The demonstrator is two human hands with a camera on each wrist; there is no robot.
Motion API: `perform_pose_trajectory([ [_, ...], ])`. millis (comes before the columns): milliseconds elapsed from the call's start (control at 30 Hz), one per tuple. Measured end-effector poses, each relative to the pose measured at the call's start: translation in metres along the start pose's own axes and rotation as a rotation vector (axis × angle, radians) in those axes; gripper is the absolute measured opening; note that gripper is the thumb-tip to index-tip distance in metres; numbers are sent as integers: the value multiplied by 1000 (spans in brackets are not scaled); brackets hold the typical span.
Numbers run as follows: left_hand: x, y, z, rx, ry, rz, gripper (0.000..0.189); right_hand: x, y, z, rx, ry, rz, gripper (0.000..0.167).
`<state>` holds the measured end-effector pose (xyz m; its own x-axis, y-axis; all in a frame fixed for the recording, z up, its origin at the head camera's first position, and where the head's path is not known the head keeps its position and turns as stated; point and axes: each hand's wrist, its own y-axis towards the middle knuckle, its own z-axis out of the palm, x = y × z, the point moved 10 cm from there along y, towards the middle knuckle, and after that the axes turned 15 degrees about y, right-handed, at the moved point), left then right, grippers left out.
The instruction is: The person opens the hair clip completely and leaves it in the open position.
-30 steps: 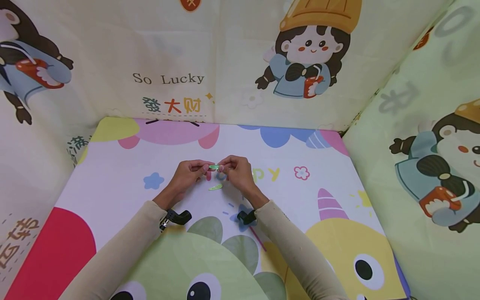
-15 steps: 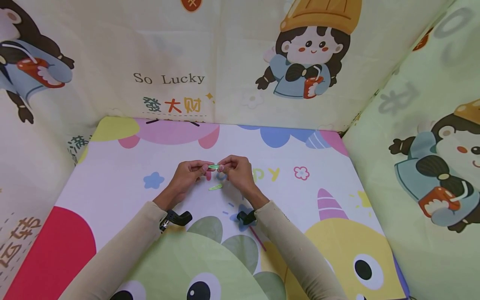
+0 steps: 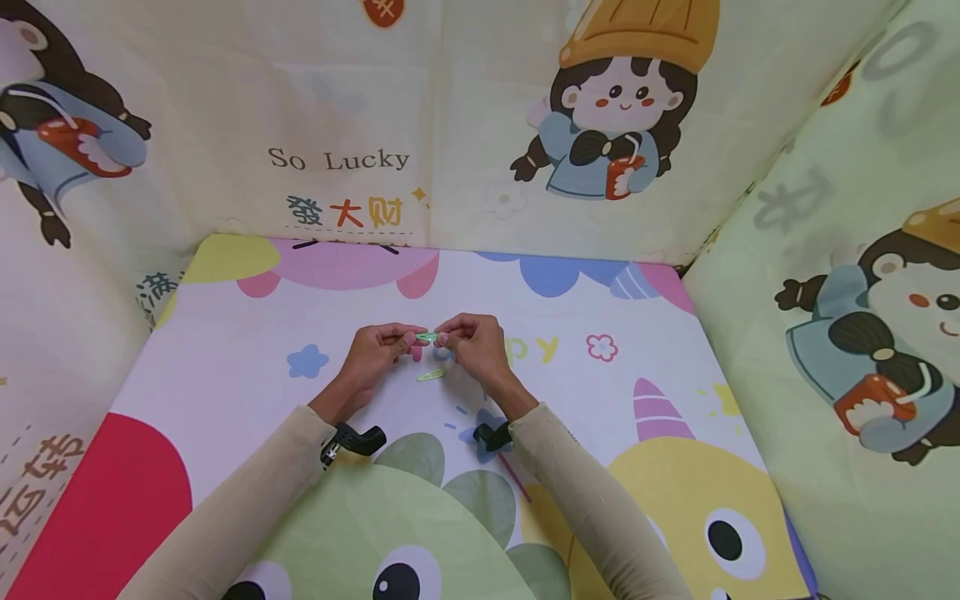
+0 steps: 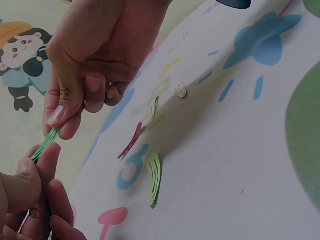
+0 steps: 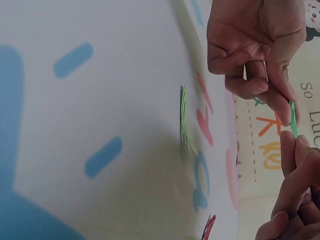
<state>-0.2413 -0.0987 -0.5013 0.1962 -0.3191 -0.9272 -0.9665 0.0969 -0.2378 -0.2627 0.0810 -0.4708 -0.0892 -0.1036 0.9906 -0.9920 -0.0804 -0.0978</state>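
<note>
A green snap hair clip [image 3: 427,337] is held up between both hands, over the table. My left hand [image 3: 379,348] pinches one end with thumb and fingertips. At the other end, the thumb and forefinger of my right hand [image 3: 477,343] grip it. In the left wrist view the clip [image 4: 46,144] spans the short gap between the fingertips, which cover both its ends. Below the hands, a lime-green snap hair clip [image 4: 154,177] lies on the table. Beyond it is a red snap clip [image 4: 131,141], which the right hand hides in the head view.
Near the red clip lie a pale clip [image 4: 154,106] and a small white piece [image 4: 180,90]. The table cover [image 3: 247,350] carries cartoon prints. Printed cloth walls [image 3: 480,167] rise behind the table and on both sides. Each wrist wears a black strap [image 3: 358,437].
The head view has shifted very slightly. Both hands keep their hold on the green hair clip in almost the same place, and the lime-green clip stays put.
</note>
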Motion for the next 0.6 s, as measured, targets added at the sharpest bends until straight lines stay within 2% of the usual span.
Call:
perform_pose_trajectory([
  [600, 5, 2, 0, -29, -9, -4, 31, 3, 0, 0, 12, 17, -30, 4],
])
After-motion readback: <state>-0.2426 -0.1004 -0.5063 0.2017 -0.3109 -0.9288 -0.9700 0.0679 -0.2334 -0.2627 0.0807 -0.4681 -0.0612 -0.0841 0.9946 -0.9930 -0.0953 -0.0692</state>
